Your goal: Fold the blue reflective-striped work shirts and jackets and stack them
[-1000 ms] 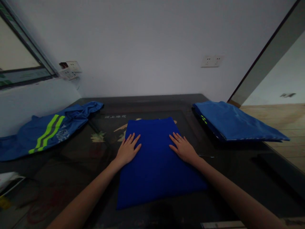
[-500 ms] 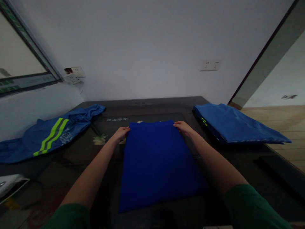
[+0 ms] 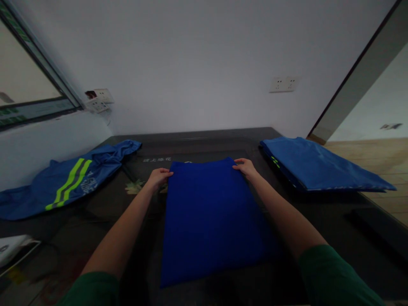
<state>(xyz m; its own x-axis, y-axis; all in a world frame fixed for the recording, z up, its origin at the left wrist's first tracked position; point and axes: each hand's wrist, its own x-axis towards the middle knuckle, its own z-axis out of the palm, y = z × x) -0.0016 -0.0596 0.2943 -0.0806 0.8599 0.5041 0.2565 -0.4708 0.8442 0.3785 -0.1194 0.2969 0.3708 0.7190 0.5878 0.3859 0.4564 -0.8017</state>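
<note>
A plain deep-blue folded cloth (image 3: 210,216) lies flat in front of me, its far edge narrower than its near one. Whether it is a garment cannot be told. My left hand (image 3: 157,177) is closed, with thumb and fingers pinching its far left corner. At the far right corner, my right hand (image 3: 246,167) has its thumb and forefinger on the cloth's edge, and the grip looks light. Both fingertips partly hide the corners.
A dark table (image 3: 191,144) stands against the wall. At its left lies a crumpled blue jacket (image 3: 105,159) with yellow-green stripes; at its right, a folded blue garment stack (image 3: 318,163). A white device (image 3: 14,250) sits at lower left, a dark flat object (image 3: 382,229) at right.
The far edge of the cloth has shifted slightly left and away. Both hands stay at its corners; the right fingers have loosened a little. The view has moved slightly.
</note>
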